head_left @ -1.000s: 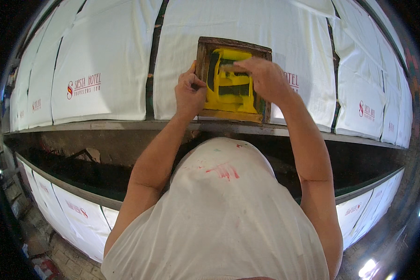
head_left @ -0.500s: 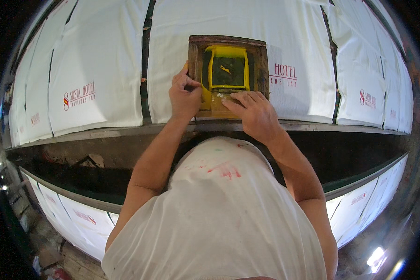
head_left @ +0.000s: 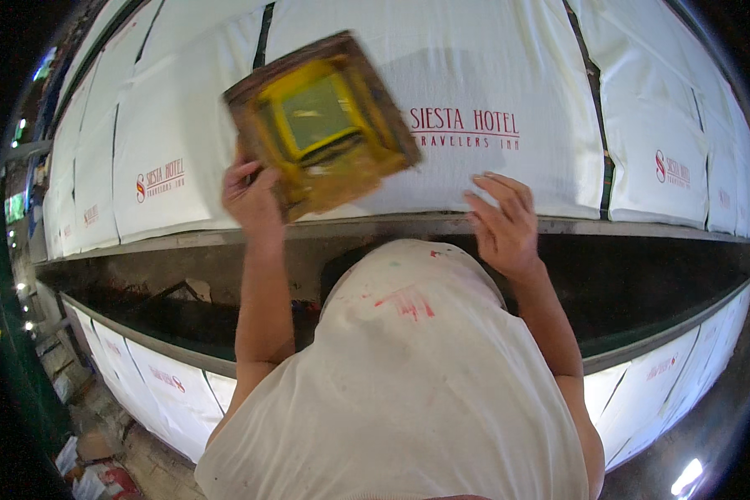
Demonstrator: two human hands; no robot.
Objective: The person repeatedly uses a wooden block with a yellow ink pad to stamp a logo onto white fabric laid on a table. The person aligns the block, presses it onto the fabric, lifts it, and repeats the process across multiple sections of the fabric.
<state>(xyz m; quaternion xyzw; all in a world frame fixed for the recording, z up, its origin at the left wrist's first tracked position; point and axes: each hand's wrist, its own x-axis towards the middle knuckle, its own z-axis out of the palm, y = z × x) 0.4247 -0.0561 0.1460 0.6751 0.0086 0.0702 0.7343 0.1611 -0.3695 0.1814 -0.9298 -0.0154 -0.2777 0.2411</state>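
Note:
My left hand (head_left: 255,198) grips the lower left edge of a wooden screen-printing frame (head_left: 316,112), holding it tilted above the long covered table. Yellow surrounds its pale mesh window, and a dark strip lies along the window's lower edge. Some of my left fingers are hidden by the wood. Off to the right, my right hand (head_left: 508,221) hovers near the table's front edge, its fingers apart and nothing in them. Beyond it, a white cloth (head_left: 550,83) bears red printed lettering (head_left: 466,129), now fully uncovered.
More white cloths (head_left: 175,108) with red prints lie side by side along the table, dark gaps between them. A wooden rail (head_left: 558,227) edges the table in front of me. Behind me runs another table with printed cloths (head_left: 150,375). Assorted clutter (head_left: 100,467) lies at the lower left.
The screen frame has risen off the cloth, shifted left and turned, carried by my left hand. My right hand has let go and moved right. The red print beneath has come into view.

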